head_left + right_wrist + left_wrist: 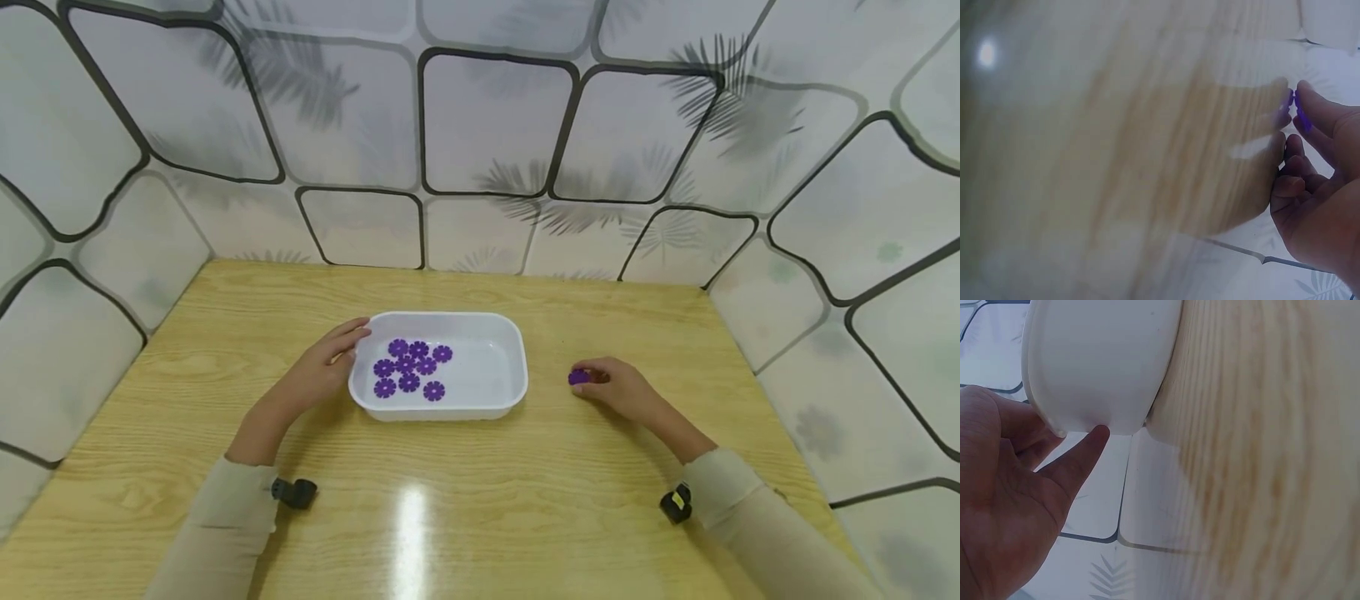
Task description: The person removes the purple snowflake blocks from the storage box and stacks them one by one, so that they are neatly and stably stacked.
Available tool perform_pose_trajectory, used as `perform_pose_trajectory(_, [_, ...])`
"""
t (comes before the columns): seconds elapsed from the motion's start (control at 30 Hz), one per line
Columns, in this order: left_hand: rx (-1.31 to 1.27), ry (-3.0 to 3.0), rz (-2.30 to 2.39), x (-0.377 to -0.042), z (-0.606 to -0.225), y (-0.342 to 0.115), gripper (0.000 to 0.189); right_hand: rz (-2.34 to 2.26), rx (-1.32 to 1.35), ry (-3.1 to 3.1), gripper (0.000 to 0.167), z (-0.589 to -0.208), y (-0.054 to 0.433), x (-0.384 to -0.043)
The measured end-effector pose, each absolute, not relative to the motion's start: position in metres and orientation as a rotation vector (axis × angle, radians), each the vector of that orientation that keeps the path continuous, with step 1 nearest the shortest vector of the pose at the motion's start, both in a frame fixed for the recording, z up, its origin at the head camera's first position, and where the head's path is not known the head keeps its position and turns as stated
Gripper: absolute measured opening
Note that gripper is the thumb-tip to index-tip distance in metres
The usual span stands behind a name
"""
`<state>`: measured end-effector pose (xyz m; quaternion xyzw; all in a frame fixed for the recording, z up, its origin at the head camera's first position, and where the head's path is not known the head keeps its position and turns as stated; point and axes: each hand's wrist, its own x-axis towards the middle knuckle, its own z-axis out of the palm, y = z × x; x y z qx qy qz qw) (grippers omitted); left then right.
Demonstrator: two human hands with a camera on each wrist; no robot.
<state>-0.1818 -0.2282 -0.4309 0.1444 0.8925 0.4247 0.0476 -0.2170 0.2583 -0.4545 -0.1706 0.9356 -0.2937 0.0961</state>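
Observation:
A white plastic tray (487, 407) stands on the table, holding several purple snowflake-shaped plastic discs (433, 391) mostly in its left half. At the tray's left end, my left hand (322, 371) holds the rim. The left wrist view shows the thumb (1099, 434) against the tray's outer wall (1097, 375), with the other fingers up at the rim. To the right of the tray, my right hand (618, 387) pinches one more purple disc (579, 377) between thumb and fingertips. In the right wrist view this disc (1302, 112) is on edge, low over the tabletop, its reflection beside it.
The wood-grain table (480, 517) has a glossy surface with a bright light reflection near the front. Patterned panels (495, 125) close it in at the back and both sides. Small black devices (295, 492) are worn on both wrists by the sleeve cuffs.

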Motion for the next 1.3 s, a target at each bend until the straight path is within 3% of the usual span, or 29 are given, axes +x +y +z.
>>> perform_pose_trajectory(0.4, [0.436,2.716,1.304,-0.182,-0.430,-0.230,0.046,-0.822,-0.560,2.778,0.047,-0.456,0.257,-0.220])
perform_pose_trajectory(0.8, [0.418,2.707,1.311,-0.182,-0.429,-0.231,0.046,-0.927,-0.453,2.742,0.052,-0.453,0.253,-0.220])
perform_pose_trajectory(1.3, [0.409,2.689,1.311,-0.183,-0.431,-0.228,0.046,-1.311,-0.605,2.618,0.051,-0.397,0.179,-0.226])
